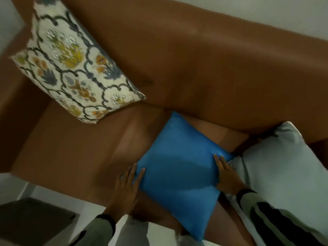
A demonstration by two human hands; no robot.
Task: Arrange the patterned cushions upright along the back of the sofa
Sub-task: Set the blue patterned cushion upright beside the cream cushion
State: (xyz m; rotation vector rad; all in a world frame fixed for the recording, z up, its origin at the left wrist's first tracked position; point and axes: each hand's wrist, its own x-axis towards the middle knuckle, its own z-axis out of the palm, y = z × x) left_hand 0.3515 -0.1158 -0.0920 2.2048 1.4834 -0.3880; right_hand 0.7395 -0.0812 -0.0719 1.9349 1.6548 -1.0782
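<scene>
A cream cushion with a grey lattice and yellow flowers (71, 63) leans upright against the brown sofa's backrest (204, 59) at the left corner. A plain blue cushion (179, 167) lies flat on the seat in the middle. My left hand (126, 187) presses its left edge, fingers spread. My right hand (226, 174) rests on its right corner with fingers extended. Neither hand has clearly closed around the cushion. A pale grey-white cushion (287, 167) lies on the seat at the right, touching the blue one.
The sofa's left armrest (12, 103) rises at the left edge. A dark low stool or mat (30, 221) sits on the pale floor (58, 196) below the seat's front edge. The wall (248, 13) runs behind the backrest.
</scene>
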